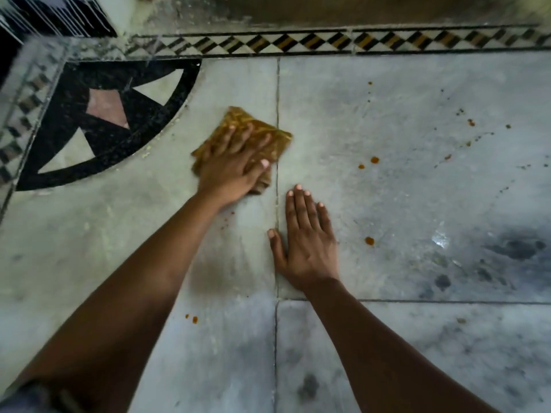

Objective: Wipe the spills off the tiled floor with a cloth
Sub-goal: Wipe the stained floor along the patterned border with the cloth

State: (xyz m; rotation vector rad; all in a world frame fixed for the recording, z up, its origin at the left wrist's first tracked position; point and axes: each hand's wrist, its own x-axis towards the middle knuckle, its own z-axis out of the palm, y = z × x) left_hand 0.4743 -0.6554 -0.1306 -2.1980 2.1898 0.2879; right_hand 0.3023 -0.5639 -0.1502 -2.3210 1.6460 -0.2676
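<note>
A folded yellow-brown cloth [262, 131] lies flat on the grey marble floor [417, 189], just left of a tile joint. My left hand [232, 165] presses down on the cloth with fingers spread and covers most of it. My right hand [307, 242] rests palm-down on the bare tile nearer to me, holding nothing. Orange-brown spill drops dot the floor: two drops [369, 162] right of the cloth, one drop [369, 240] beside my right hand, a pair [192, 318] between my forearms, and small specks [471, 123] scattered far right.
A black inlaid quarter-circle pattern [101, 120] fills the floor at the left. A checkered border strip [328, 43] runs along the far edge below a raised step. Dark smudges [515, 248] mark the tile at the right.
</note>
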